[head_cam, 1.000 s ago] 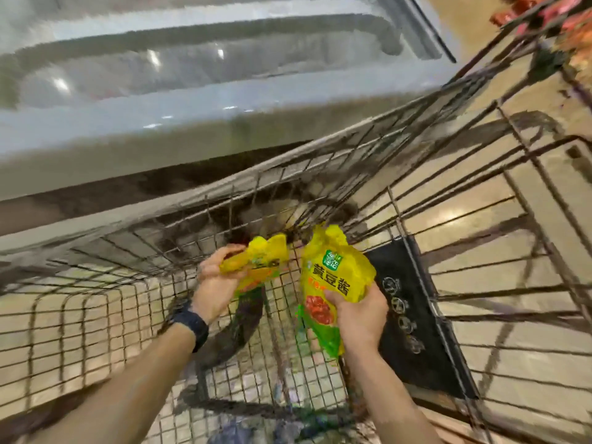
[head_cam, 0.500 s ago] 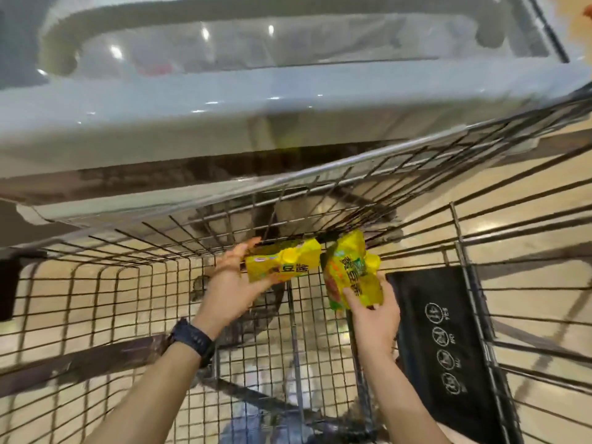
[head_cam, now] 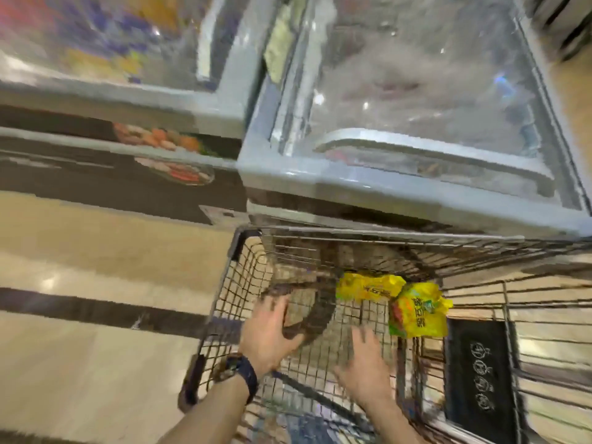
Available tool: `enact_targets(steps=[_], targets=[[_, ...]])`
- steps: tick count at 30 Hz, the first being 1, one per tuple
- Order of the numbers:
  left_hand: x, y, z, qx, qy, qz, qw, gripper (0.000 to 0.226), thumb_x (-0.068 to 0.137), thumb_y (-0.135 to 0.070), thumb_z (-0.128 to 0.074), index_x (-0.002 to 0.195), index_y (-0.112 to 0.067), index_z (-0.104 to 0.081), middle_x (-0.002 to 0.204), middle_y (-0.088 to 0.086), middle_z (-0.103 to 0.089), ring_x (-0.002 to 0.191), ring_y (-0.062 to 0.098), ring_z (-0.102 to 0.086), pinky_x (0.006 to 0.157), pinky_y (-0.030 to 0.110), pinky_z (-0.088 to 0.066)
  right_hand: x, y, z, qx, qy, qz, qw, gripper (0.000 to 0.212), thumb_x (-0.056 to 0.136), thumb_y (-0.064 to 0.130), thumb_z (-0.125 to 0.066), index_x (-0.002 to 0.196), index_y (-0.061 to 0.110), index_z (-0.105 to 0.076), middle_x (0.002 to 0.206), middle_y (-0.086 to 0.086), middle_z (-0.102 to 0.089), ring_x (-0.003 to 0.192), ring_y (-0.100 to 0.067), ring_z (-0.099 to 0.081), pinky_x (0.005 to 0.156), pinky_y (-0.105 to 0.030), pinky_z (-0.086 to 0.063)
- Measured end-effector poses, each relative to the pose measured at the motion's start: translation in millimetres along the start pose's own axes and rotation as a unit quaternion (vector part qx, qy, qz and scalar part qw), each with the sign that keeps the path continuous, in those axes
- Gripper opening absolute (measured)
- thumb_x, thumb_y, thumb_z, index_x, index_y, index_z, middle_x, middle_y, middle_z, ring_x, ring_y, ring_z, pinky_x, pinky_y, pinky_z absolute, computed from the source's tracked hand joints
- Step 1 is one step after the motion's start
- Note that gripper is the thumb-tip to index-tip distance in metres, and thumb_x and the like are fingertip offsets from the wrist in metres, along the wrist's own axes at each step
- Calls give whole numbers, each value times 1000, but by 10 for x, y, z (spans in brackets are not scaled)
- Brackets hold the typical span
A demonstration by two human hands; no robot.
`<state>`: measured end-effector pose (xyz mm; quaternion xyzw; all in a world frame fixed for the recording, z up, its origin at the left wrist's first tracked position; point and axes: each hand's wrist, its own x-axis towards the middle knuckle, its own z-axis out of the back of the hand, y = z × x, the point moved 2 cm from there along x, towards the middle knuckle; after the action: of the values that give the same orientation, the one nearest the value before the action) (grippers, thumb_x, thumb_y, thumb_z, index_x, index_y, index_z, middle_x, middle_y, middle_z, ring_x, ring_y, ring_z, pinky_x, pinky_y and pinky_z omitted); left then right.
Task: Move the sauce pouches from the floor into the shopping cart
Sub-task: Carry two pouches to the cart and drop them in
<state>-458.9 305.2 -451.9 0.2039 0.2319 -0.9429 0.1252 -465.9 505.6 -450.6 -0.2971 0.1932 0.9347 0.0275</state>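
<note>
Two pouches (head_cam: 368, 288) lie touching, centre-right, inside cart (head_cam: 243, 283) as tasked; left hand (head_cam: 269, 334), right hand (head_cam: 365, 379) lower centre, fingers spread, empty.

Single head-worn wide-angle view, looking steeply down and forward from above the shopping cart (head_cam: 378, 233), close over its wire basket, chest freezers (head_cam: 400, 190) just beyond, edges blurred

Print on the left pouch (head_cam: 368, 287) and right pouch (head_cam: 416, 312) blurs unreadably; the black panel (head_cam: 461, 379) bears white pictograms.
</note>
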Motion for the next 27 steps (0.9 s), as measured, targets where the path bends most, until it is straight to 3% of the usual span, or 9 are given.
enact_targets(steps=[2, 6, 9, 14, 22, 27], targets=[[-228, 329, 412, 13, -18, -20, 1000, 78, 87, -59, -59, 151, -32, -26, 150, 0, -40, 132, 21, -46, 101, 35, -49, -189, 582, 6, -82, -12, 89, 993, 81, 80, 37, -69, 147, 24, -27, 150, 0, -30, 133, -21, -41, 102, -33, -45], [-716, 1217, 1472, 32, -92, -13, 995, 80, 90, -52, -61, 156, -29, -21, 157, 7, -32, 141, 26, -37, 110, 38, -39, -557, 1913, 60, -177, -88, 218, 956, 81, 78, 40, -68, 147, 22, -29, 147, -4, -33, 133, -26, -40, 101, -35, -44], [-1268, 2063, 2330, 85, -164, 33, 982, 83, 87, -52, -66, 154, -26, -24, 152, 9, -36, 135, 30, -41, 102, 44, -47, -830, 3103, -20, -231, -121, 312, 914, 80, 78, 41, -71, 145, 22, -31, 144, -7, -35, 130, -29, -42, 95, -39, -48], [-2430, 3427, 3330, 133, -264, 153, 943, 87, 81, -63, -66, 151, -29, -27, 140, 8, -47, 124, 30, -50, 88, 41, -51, -1576, 5004, -391, -277, -134, 445, 841, 86, 79, 49, -69, 149, 25, -26, 151, -7, -30, 136, -28, -35, 102, -45, -45], [-4089, 4883, 3821, 117, -333, 345, 870, 77, 85, -63, -61, 147, -26, -32, 134, 9, -47, 121, 33, -49, 82, 43, -50, -2812, 6930, -1453, -294, -87, 611, 730, 84, 79, 50, -69, 147, 24, -28, 151, -11, -31, 137, -33, -34, 105, -49, -42], [-4664, 5574, 3863, 89, -347, 423, 833, 74, 86, -62, -58, 146, -27, -33, 136, 8, -47, 121, 31, -50, 90, 44, -52, -3269, 7644, -2081, -287, -32, 672, 682, 79, 80, 47, -68, 146, 26, -30, 146, -8, -36, 132, -30, -39, 101, -44, -43]])
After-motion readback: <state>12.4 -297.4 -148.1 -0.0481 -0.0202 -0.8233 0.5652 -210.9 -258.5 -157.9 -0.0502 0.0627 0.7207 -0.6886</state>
